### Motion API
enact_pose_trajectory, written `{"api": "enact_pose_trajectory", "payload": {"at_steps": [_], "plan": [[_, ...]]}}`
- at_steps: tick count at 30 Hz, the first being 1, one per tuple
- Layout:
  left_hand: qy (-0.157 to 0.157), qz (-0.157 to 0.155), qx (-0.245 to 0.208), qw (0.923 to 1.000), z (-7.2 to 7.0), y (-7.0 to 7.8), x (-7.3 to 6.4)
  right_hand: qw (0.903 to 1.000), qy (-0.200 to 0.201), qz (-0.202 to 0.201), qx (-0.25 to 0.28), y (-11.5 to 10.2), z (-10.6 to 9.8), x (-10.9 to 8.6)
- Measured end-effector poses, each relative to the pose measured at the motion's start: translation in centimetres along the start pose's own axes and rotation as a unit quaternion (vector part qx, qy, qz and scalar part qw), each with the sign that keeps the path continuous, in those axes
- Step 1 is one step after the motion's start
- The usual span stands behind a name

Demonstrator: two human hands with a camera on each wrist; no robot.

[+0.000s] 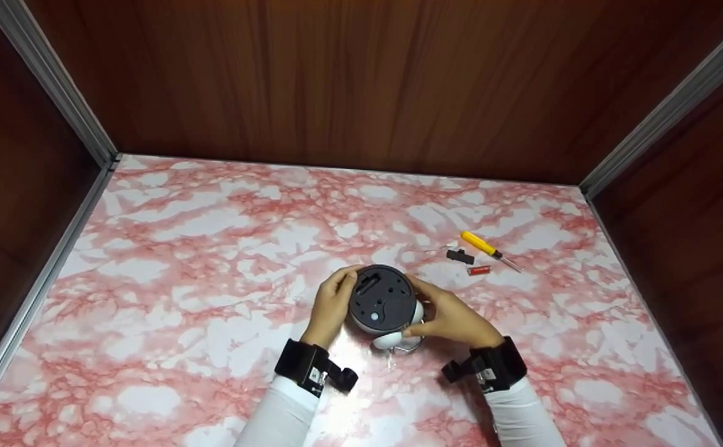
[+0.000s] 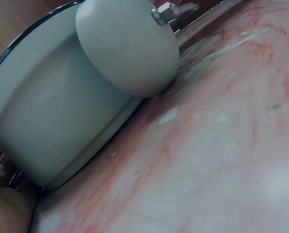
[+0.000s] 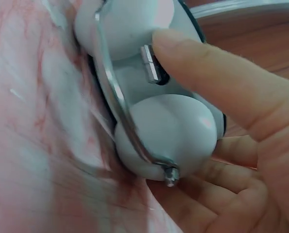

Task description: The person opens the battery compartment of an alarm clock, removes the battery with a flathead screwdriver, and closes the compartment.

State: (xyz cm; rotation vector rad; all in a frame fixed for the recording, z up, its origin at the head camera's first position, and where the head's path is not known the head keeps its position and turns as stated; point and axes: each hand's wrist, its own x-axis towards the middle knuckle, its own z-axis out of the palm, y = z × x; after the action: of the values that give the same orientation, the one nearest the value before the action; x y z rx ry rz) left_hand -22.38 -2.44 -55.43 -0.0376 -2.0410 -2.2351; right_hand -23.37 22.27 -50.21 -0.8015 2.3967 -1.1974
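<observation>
A white twin-bell alarm clock [image 1: 393, 297] lies with its black back facing up, a slot-like recess showing near the top left of that back. My left hand [image 1: 331, 305] grips its left side; only a bit of this hand shows in the left wrist view, beside the white casing [image 2: 52, 111]. On the bell side, my right hand [image 1: 455, 315] holds the clock. In the right wrist view its thumb [image 3: 202, 68] lies by the small metal hammer [image 3: 151, 64] between the bells, and the other fingers curl behind the lower bell [image 3: 168, 131]. A bent metal handle [image 3: 116, 92] spans both bells.
Beyond my right hand lie a yellow-handled screwdriver [image 1: 480, 244], a small black cover-like piece [image 1: 460, 256] and a red battery [image 1: 478, 270]. The red-and-white marbled table [image 1: 181, 248] is bounded by brown wood panels [image 1: 336, 81] at the back and sides.
</observation>
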Motion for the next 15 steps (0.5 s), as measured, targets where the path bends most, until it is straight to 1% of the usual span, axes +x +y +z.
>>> {"api": "enact_pose_trajectory", "payload": {"at_steps": [2, 6, 10, 15], "plan": [[-0.001, 0.001, 0.001, 1.0, 0.0, 0.0, 0.0, 1.0, -0.006, 0.003, 0.002, -0.2, 0.1, -0.1], [0.001, -0.002, 0.002, 1.0, 0.0, -0.1, 0.0, 0.9998, -0.011, 0.007, -0.016, -0.5, 0.4, 0.0], [0.004, -0.006, 0.0, 1.0, 0.0, -0.1, 0.0, 0.998, 0.008, 0.011, -0.061, -1.0, 0.8, -0.1], [0.012, -0.011, -0.004, 0.9999, 0.0, 0.1, 0.1, 0.9961, 0.022, 0.023, -0.082, -1.5, 1.2, -0.1]]}}
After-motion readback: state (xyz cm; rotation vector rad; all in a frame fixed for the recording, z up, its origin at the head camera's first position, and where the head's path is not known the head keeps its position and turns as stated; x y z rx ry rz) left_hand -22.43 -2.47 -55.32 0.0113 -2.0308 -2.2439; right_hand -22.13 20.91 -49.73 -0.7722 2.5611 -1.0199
